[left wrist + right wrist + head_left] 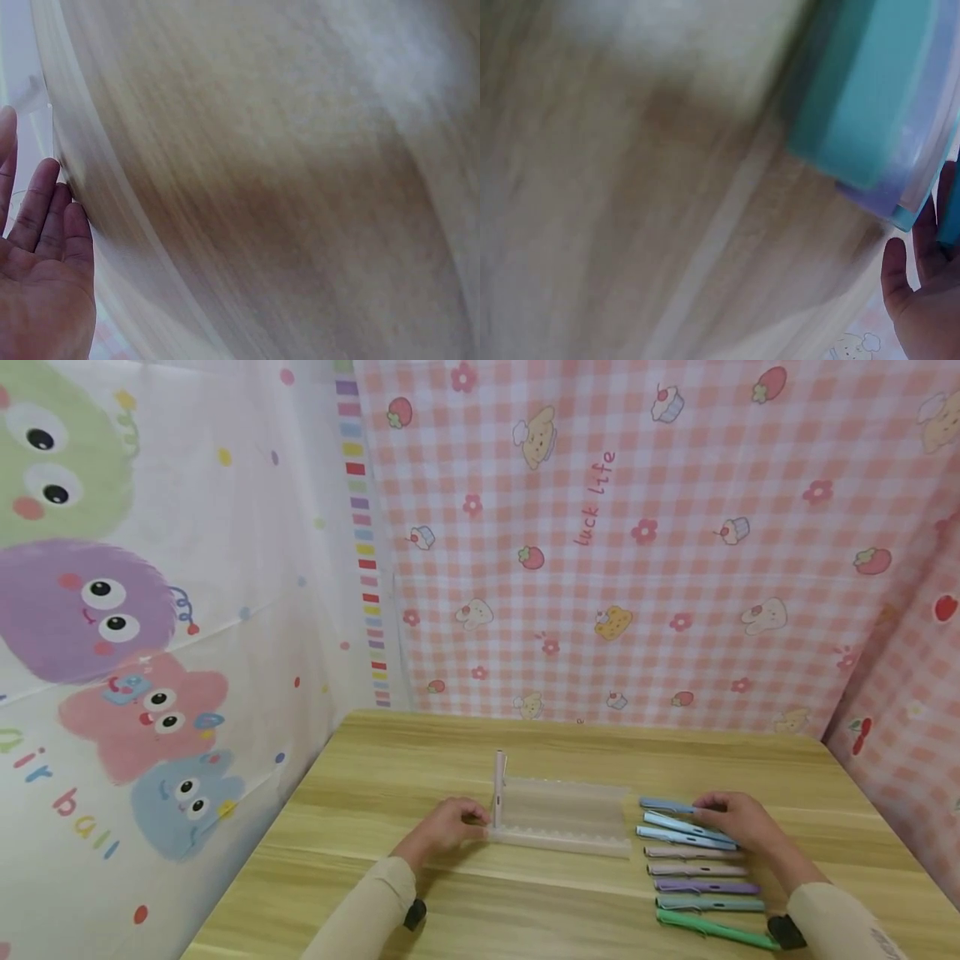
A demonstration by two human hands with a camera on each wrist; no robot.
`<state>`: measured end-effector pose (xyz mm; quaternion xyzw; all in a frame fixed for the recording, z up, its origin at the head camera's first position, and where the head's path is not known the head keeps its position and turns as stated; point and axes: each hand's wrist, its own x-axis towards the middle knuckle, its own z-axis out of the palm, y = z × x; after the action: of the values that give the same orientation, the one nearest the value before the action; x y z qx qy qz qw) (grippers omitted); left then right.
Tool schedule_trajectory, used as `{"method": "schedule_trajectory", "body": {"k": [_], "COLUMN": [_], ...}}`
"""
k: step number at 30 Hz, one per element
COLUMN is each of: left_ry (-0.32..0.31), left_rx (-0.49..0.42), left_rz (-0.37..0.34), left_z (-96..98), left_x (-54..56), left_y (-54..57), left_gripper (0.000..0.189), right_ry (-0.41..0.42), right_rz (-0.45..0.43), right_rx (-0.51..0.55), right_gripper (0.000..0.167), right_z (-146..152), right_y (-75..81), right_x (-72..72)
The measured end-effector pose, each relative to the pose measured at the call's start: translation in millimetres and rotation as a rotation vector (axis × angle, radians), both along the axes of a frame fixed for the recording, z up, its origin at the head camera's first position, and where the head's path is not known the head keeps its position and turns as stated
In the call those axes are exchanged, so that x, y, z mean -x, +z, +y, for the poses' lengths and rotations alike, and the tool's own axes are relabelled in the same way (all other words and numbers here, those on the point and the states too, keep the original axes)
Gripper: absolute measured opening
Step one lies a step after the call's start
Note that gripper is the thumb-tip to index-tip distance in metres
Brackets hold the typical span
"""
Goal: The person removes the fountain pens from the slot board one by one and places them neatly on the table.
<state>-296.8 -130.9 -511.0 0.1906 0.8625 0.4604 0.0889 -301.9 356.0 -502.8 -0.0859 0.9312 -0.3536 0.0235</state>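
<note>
A clear pen rack (562, 843) with notched rails lies on the wooden table. A pale pink pen (498, 789) sits across its left end, its far tip past the back rail. My left hand (448, 828) holds the rack's left end by its front corner; the left wrist view shows the other fingers loosely extended. On the right, my right hand (738, 822) pinches the end of a blue pen (666, 806). Below it lie light blue pens (678, 837), pinkish pens (693, 869), a purple pen (705, 887), a teal pen (708, 903) and a green pen (712, 930).
The wooden table (360, 777) ends at a pink checked curtain (570, 585) behind and a white printed curtain (247, 568) on the left. The row of pens lies under and beside the right forearm, the green one nearest the front.
</note>
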Motion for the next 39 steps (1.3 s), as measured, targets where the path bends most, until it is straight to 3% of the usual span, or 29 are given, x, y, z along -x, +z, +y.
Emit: {"method": "schedule_trajectory", "body": {"k": [11, 20, 27, 39], "left_ry": [-0.008, -0.001, 0.011, -0.005], "left_rx": [-0.015, -0.006, -0.006, -0.001], "left_rz": [-0.002, -0.004, -0.014, 0.005], "left_z": [-0.8, 1.2, 1.7, 1.0], "left_x": [-0.7, -0.6, -1.5, -1.4], "left_y": [-0.2, 1.2, 2.6, 2.4], "left_gripper": [0.007, 0.007, 0.007, 0.007], "right_ry": [-0.018, -0.011, -0.035, 0.038], "right_rz": [0.043, 0.115, 0.158, 0.164], "right_rx": [-0.025, 0.001, 0.078, 0.284], "right_gripper": [0.031, 0.036, 0.042, 0.036], "right_z": [-1, -12, -42, -121], "right_y": [-0.9, 26.0, 42.3, 65.2], "right_x": [-0.1, -8.6, -10.4, -22.0]}}
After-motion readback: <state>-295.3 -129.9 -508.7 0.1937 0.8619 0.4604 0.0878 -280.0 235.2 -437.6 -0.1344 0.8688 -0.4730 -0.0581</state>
